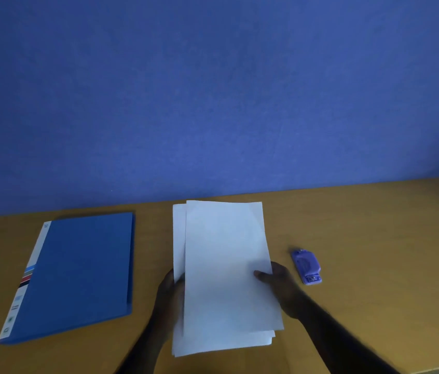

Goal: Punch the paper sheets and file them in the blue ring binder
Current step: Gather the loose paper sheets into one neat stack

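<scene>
A loose stack of white paper sheets (226,265) is in the middle of the wooden table, its sheets slightly fanned. My left hand (168,295) grips the stack's left edge, and my right hand (280,284) grips its right edge with the thumb on top. The blue ring binder (78,273) lies closed and flat to the left, white striped spine on its left side. A small purple hole punch (306,266) rests on the table just right of my right hand, apart from it.
The wooden table (374,252) runs up against a blue wall (213,90) at the back. Its front edge shows at the lower right corner.
</scene>
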Tool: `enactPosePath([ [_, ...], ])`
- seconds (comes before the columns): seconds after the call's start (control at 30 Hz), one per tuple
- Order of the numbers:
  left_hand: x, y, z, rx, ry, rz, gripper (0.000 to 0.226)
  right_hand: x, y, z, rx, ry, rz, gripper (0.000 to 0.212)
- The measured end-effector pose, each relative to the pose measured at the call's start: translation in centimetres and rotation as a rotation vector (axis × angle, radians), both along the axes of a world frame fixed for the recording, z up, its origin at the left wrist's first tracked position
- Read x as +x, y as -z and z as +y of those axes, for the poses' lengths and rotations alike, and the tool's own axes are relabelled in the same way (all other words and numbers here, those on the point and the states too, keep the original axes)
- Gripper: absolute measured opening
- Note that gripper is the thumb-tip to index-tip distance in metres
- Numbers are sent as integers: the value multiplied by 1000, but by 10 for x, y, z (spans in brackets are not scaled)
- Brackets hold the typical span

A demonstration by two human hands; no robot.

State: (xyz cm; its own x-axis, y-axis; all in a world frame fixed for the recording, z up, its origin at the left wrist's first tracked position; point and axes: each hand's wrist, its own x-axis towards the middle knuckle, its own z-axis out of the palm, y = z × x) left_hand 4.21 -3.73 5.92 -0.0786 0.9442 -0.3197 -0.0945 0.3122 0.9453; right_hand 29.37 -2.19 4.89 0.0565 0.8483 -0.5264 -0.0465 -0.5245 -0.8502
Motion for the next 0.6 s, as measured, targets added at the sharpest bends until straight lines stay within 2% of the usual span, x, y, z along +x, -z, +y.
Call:
enactPosePath([
  [0.07, 2, -3, -1, 21, -50, -15, 24, 0, 0, -1, 47, -50, -52, 21],
  [0.17, 0, 0, 4, 130, -7, 136, 62, -1, -5, 1, 140, -70, -144, 27],
  [0.27, 0, 0, 13, 206, 55, 331, 48, 0, -14, 8, 249, -26, -244, 28],
  [0.43, 8, -9, 30, 308, 48, 482, 24, 2, -25, 19, 412, 51, -312, 36],
  [0.6, 25, -11, 31, 371, 32, 439, 36, -1, -22, 15, 476, 97, -323, 36],
])
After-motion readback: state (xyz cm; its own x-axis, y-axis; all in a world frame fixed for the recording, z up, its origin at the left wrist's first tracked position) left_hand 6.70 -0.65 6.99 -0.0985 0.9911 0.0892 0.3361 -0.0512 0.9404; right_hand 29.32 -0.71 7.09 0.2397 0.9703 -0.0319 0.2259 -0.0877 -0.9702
